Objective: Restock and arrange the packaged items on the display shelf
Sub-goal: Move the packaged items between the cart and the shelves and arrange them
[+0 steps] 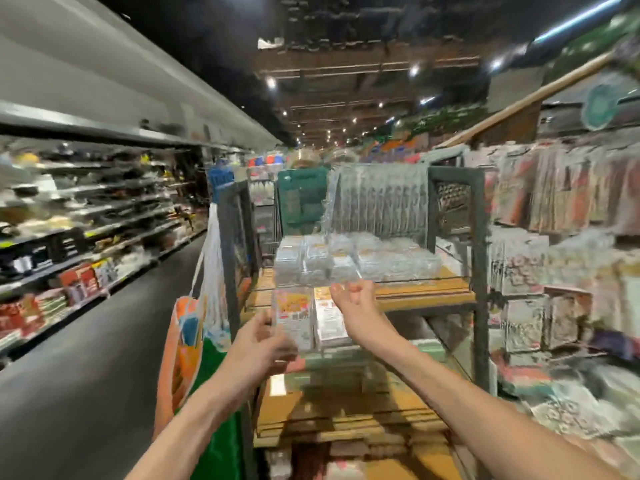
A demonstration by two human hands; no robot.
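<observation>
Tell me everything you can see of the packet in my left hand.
The packet is flat, clear plastic, with an orange and yellow label on its upper half and paler below. It is held upright before the wooden shelf. The left hand grips its lower left edge; a neighbouring packet sits just right. Print is blurred.

The display shelf (479, 237) before me has a dark frame and wooden boards. On the upper board (415, 292) lie stacks of clear packs (363, 258), with a row of upright clear packets (381, 206) behind them. Below its front edge a labelled pack (292, 317) and a second pack (330, 322) sit side by side, above the lower board (346, 410).
</observation>
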